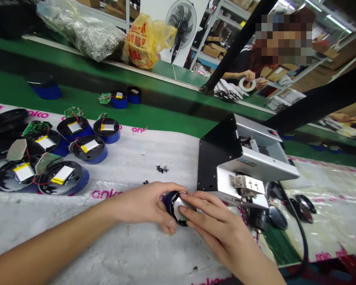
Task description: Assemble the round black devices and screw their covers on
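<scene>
My left hand [142, 202] is closed around the side of a small round blue housing [167, 202] with a black rim, held low over the white-covered table. Inside its rim shows a pale flat plate [178, 209], partly hidden by fingers. My right hand [216, 221] has its fingers stretched out, the tips resting on this plate and the rim. Its thumb is hidden. Small black screws [162, 169] lie in a loose pile just beyond the housing.
At left stand several open blue housings [65, 178] with batteries, wires and green circuit boards [37, 127]. A silver-and-black machine [246, 158] with a cable stands close at right, near black round parts [277, 217]. Across the bench, a person's hands [249, 76] hold a tape roll [247, 84].
</scene>
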`<state>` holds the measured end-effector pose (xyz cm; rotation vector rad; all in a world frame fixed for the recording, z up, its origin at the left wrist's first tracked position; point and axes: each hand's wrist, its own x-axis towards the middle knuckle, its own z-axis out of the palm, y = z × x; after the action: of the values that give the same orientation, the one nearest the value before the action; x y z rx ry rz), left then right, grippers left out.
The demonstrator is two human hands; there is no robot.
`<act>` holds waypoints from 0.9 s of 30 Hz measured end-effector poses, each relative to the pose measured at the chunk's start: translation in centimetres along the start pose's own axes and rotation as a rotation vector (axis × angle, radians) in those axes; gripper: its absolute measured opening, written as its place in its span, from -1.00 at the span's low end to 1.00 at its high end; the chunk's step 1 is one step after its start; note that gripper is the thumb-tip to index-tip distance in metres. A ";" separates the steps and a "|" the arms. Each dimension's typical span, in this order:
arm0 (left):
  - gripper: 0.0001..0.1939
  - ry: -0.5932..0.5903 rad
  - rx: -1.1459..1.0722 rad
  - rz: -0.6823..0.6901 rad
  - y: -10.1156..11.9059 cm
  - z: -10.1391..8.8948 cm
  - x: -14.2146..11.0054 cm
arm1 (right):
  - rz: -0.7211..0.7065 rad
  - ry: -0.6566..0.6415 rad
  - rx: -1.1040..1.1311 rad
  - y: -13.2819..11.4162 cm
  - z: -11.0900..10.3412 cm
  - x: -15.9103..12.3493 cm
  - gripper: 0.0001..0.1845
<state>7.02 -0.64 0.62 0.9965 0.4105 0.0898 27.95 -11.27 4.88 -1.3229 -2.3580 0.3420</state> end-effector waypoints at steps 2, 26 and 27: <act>-0.34 0.005 -0.006 -0.020 0.0 0.1 0.1 | -0.010 -0.037 -0.017 -0.2 -0.3 0.2 -0.64; -0.28 0.329 0.124 -0.089 -0.7 3.2 0.4 | 0.270 -0.025 0.171 -2.1 -0.6 0.6 -0.56; -0.25 0.346 0.136 -0.111 -0.7 3.2 0.5 | 0.242 0.019 0.171 -1.9 -1.0 0.0 -0.55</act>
<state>8.63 -3.42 1.43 1.0928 0.7965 0.1359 27.01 -12.24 6.56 -1.5211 -2.1026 0.5865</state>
